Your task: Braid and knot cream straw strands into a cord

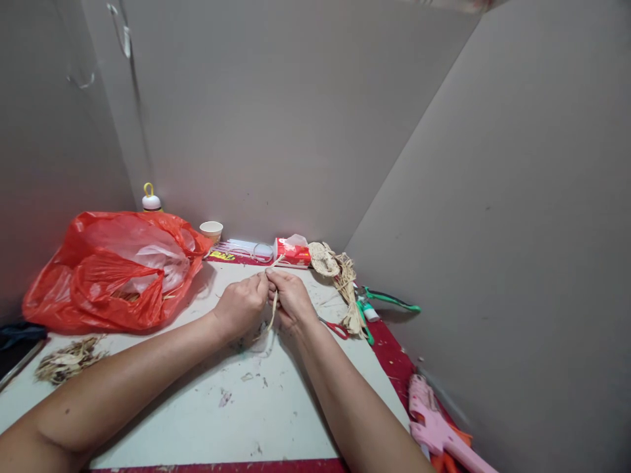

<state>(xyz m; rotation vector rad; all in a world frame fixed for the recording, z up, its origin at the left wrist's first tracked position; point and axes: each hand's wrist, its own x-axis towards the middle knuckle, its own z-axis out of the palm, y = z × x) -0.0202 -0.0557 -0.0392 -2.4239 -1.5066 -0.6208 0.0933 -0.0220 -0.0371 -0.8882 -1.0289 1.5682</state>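
My left hand (242, 303) and my right hand (292, 297) meet over the middle of the white board (276, 407). Both are closed in a pinch on a thin, pale raffia-like strand (274, 309). One end of it pokes up beyond the fingertips, and the other hangs down between the hands. Just past my right wrist lie red-handled scissors (337, 328), partly hidden by that arm. A bundle of the same pale fibre (349, 286) and a round woven piece (324, 259) rest near the board's far right corner.
A red plastic bag (103, 282) fills the far left, with dry fibre scraps (69, 360) before it. Along the back stand a paper cup (211, 231), a bottle (151, 198) and a tissue pack (292, 251). Green-handled pliers (392, 299) and a pink glue gun (434, 424) lie right. Grey walls enclose the table.
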